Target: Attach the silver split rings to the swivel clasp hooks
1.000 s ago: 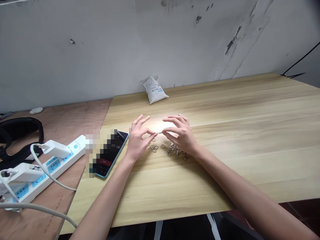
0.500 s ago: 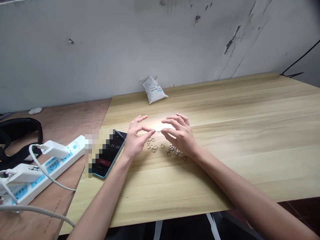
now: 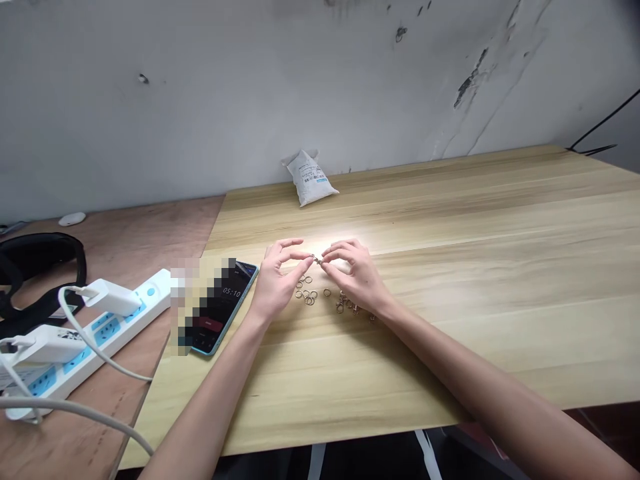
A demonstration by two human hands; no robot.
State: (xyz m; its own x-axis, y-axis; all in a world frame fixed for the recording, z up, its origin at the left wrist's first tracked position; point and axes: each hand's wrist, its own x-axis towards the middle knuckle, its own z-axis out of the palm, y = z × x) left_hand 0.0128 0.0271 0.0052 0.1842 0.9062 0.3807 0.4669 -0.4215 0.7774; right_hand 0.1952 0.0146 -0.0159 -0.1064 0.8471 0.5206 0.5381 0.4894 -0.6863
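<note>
My left hand pinches one end of a small metal swivel clasp between thumb and index finger. The other end is in the pinch of my right hand, so the piece spans the short gap between both hands. Whether a ring is attached to it is too small to tell. Several loose split rings lie on the table below my left fingertips. Under my right hand lies a pile of metal clasps, partly hidden by the palm and wrist.
A phone showing a timer lies left of my left forearm. A white power strip with plugged chargers and cables stands on the brown surface, near a black strap-like item. A small white packet rests against the wall behind the wooden table.
The metal piece between my fingertips has turned from nearly level to slanting down rightward. My right-hand fingers have drawn in closer around it, and my left fingers have shifted slightly.
</note>
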